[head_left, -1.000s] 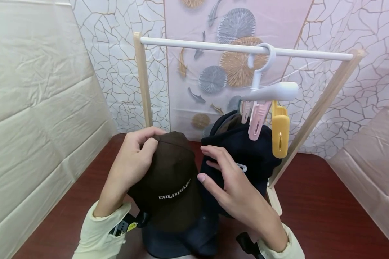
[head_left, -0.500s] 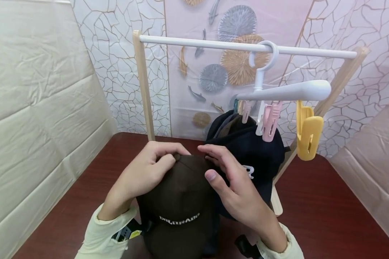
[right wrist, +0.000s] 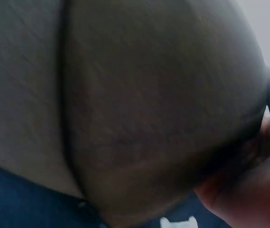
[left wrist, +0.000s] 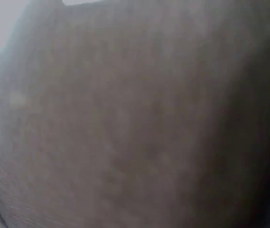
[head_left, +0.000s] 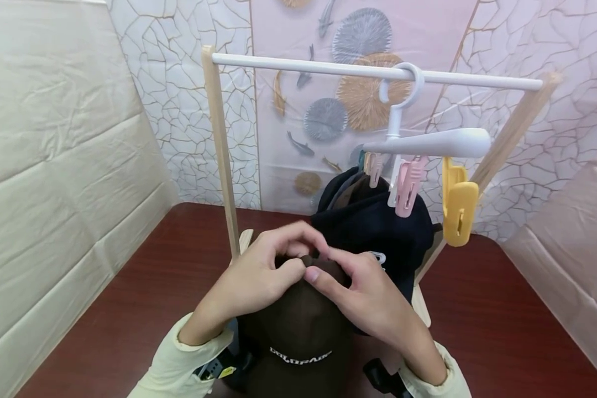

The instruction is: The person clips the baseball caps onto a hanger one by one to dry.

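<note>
Brown cap [head_left: 303, 320] in left hand [head_left: 258, 279] and right hand [head_left: 370, 293], near dark cap [head_left: 363, 226].

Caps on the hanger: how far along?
Looks done: dark caps bunched beneath the white hanger, apparently clipped. In hand: brown cap, held near its top by left hand and right hand. Probably remaining: clipping the brown cap, which is off the hanger; the yellow clip shows nothing in it.

Dk red tbl [head_left: 507, 331], cream cloth walls [head_left: 55, 166] ea. side, crackle-print backdrop [head_left: 164, 83] w/ pink panel [head_left: 323, 149].
</note>
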A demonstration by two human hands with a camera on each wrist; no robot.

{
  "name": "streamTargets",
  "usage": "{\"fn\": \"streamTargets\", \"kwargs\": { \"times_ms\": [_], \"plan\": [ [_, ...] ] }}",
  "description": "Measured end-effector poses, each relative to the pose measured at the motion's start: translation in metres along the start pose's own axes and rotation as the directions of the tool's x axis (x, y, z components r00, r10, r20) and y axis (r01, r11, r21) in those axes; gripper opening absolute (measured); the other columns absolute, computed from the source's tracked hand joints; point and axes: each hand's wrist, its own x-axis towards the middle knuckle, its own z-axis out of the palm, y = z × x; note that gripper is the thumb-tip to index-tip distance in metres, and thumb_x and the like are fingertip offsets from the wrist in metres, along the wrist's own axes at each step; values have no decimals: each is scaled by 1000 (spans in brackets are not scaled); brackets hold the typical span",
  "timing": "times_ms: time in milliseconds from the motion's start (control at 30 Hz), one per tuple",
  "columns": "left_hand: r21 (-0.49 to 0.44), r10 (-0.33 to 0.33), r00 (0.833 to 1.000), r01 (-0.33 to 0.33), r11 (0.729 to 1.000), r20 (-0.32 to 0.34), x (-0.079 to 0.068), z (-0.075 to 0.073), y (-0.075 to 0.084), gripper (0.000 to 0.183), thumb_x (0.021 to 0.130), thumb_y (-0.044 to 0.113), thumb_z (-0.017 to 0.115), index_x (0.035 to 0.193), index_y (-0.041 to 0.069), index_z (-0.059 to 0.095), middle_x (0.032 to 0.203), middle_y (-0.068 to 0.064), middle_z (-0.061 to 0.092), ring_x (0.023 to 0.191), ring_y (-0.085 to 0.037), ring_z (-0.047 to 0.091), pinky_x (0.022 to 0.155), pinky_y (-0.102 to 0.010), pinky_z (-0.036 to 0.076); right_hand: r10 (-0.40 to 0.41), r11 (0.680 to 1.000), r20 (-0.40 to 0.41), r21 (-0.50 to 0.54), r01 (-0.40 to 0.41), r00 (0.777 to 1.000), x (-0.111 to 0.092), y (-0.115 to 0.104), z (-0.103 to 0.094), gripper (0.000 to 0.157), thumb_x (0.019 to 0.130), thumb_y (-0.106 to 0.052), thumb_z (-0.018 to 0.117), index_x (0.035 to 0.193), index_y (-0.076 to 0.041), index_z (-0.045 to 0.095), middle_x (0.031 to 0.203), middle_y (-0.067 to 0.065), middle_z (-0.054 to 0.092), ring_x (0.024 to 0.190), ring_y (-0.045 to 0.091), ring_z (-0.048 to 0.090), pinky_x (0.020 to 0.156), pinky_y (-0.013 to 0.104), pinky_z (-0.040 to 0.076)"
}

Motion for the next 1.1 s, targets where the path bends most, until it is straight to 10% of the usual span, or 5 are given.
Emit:
{"fn": "streamTargets", "kwargs": {
  "times_ms": [400,633,1100],
  "plan": [
    [24,27,998,-28,999,60,1,3,-4,30,91,0,51,112,15,65,71,8,58,64,-11,50,67,-28,40,-93,995,121,49,88,988,-6,-1,-24,17,104,-16,70,88,-22,66,71,-16,41,65,3,48,59,23,43],
    [49,130,976,-141,989,175,3,2,-9,31,111,13,51,86,17,69,73,9,55,71,-11,55,66,-28,46,-202,973,304,169,156,931,-13,-1,-46,26,103,-10,68,83,-22,58,65,-5,36,60,1,41,57,24,40],
    [181,351,935,-337,924,-55,9,33,-17,39,109,7,53,71,15,49,64,8,37,59,0,38,54,-20,34,-215,977,260,64,206,941,-17,2,-58,17,105,-6,65,112,-21,69,90,-10,60,82,8,57,71,24,49]
  ]
}}
